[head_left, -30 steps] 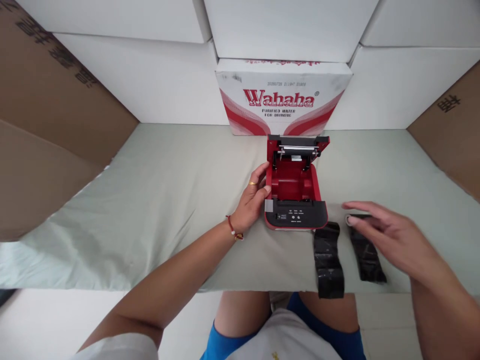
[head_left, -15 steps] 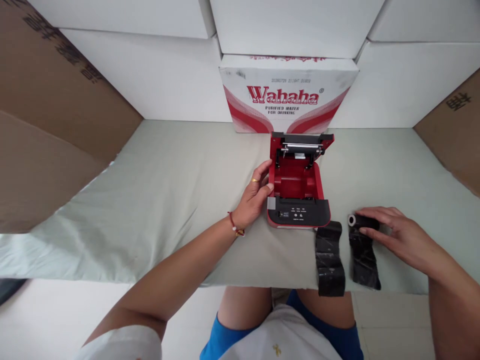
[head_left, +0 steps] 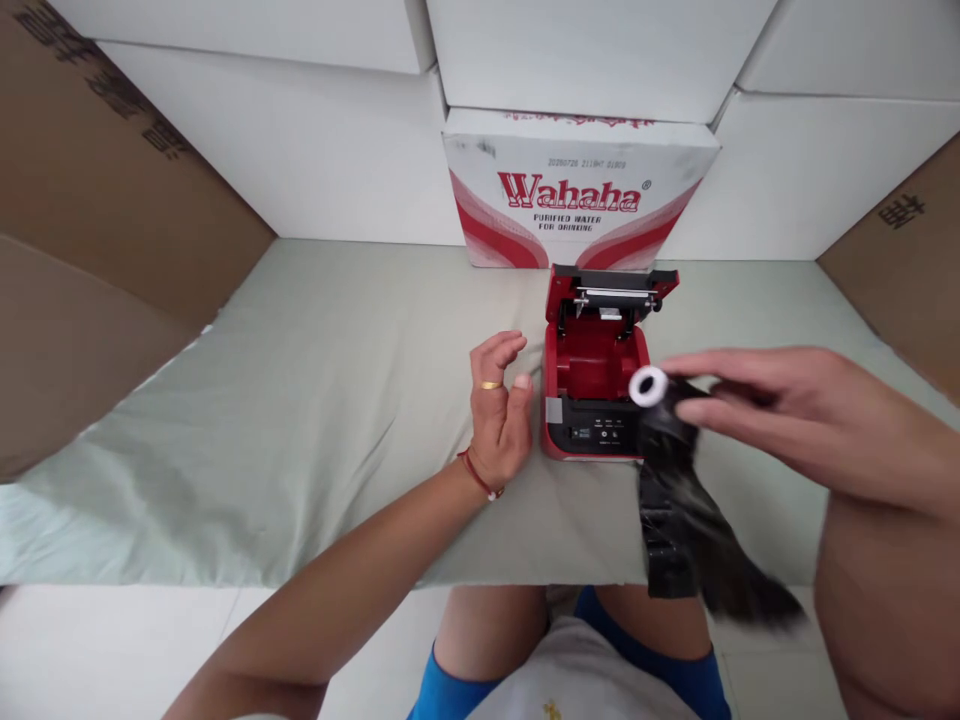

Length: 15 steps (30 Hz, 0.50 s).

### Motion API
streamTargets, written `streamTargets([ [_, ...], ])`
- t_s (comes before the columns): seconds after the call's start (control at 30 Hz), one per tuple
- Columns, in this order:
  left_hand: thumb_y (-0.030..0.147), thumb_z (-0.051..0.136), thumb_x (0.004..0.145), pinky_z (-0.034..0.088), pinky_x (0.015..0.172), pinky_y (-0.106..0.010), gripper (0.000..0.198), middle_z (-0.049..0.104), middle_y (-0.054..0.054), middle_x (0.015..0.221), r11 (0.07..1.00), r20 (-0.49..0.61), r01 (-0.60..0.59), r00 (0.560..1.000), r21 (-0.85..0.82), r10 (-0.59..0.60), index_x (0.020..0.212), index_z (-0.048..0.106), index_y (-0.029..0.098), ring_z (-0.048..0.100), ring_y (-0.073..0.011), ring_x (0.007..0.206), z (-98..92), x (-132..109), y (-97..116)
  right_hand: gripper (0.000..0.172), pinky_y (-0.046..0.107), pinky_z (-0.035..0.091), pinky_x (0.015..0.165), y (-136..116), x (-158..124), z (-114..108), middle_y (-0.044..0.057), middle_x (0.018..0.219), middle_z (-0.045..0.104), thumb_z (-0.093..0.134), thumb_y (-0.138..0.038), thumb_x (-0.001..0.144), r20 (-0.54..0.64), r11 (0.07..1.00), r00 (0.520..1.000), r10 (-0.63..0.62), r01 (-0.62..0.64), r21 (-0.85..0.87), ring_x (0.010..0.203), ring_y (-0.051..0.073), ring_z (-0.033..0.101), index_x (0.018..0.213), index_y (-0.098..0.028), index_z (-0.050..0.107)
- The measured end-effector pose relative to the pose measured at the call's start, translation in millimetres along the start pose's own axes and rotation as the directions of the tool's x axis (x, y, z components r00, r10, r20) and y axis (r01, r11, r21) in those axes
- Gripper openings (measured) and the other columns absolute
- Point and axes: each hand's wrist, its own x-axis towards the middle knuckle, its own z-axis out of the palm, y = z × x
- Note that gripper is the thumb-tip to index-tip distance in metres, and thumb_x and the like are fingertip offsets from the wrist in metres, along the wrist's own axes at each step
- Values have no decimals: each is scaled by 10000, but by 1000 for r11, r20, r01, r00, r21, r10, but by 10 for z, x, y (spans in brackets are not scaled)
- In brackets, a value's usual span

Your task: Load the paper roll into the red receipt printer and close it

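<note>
A red and black label printer [head_left: 592, 430] sits on the cloth with its lid tilted up and its red inner bay showing. Just left of it is my left hand [head_left: 499, 415], fingers loosely curled and thumb apart, with nothing in it and clear of the printer. My right hand [head_left: 802, 420] pinches a roll of black ribbon [head_left: 669, 425] with a white core, raised in front of the printer's right corner. The roll's loose tail hangs down, blurred by motion. Partly behind it, a second black strip [head_left: 670, 575] lies over the cloth's front edge.
A pale green cloth [head_left: 360, 350] covers the table. Behind the printer stands a white and red Wahaha carton [head_left: 577, 200], with white boxes [head_left: 285, 140] stacked around it. Brown cardboard boxes stand at the left [head_left: 97, 220] and right [head_left: 907, 250] sides.
My right hand has lifted the black roll off the cloth and brought it left toward the printer. My left hand has let go of the printer's left side and drawn slightly away.
</note>
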Motion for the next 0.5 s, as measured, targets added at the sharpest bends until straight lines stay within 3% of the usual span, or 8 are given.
streamTargets([
  [0.13,404,417,1181,531,1242,-578,383,626,-144,1461,978,9,-183,983,105,183,1513,565,284,614,-285,1432,-36,10,112,430,417,636,945,-142,556,324,45,1278,873,605,-377,1043,-72,979,995,68,-80,-188,1041,284,825,1409,-290,812],
  [0.23,400,441,1157,560,1205,-562,406,676,-137,1388,936,66,-333,943,111,328,1522,567,275,644,-294,1421,-44,7,201,452,436,603,979,-197,685,492,91,1336,855,573,-320,1072,-38,920,992,122,-127,-370,1132,318,814,1475,-262,768],
  [0.37,492,529,1095,597,1080,-509,435,782,-109,1172,845,186,-529,840,78,509,1431,636,238,748,-298,1227,-6,-54,295,487,468,587,958,-236,785,578,142,1368,836,541,-290,1096,23,814,983,182,-138,-564,1198,379,802,1548,-262,721],
  [0.5,386,671,1002,546,1127,-500,389,839,-68,1149,803,264,-585,797,113,544,1371,686,264,781,-280,1188,30,-135,321,509,456,581,865,-224,915,620,143,1299,854,522,-277,1095,40,760,980,193,-123,-638,1113,384,818,1572,-286,701],
])
